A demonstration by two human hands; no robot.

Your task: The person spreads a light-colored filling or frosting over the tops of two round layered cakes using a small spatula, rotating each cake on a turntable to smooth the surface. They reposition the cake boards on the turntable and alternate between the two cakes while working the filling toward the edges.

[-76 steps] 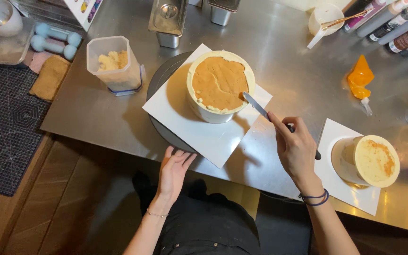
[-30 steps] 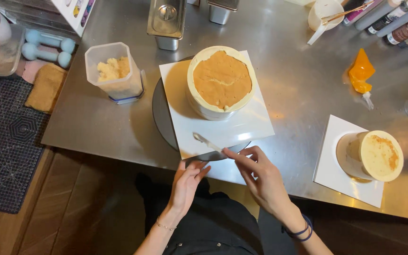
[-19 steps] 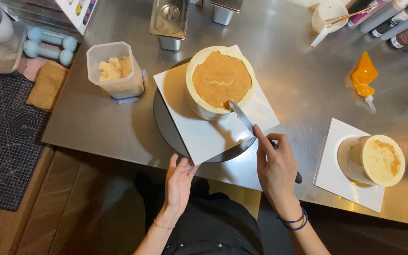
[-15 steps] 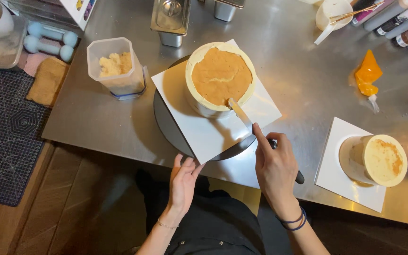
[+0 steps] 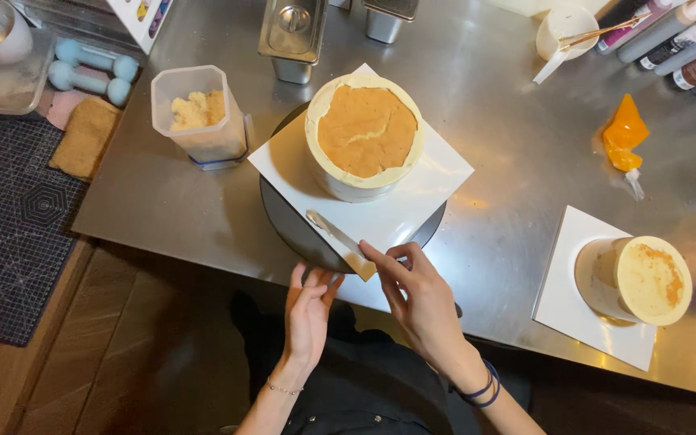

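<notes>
The spatula (image 5: 336,235), pinched in the right hand (image 5: 420,302), has left the cake (image 5: 366,135); the left hand (image 5: 309,310), fingers loosely open, touches the turntable (image 5: 296,234).

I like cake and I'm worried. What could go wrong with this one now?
The white square board under the cake juts past the black turntable, so a bump from the right hand might tip it. The spatula blade could smear the board. The left hand sits near the turntable's edge and may jog it.

plastic tub of crumbs (image 5: 200,121), orange piping bag (image 5: 623,137), blue dumbbells (image 5: 90,71)
</notes>
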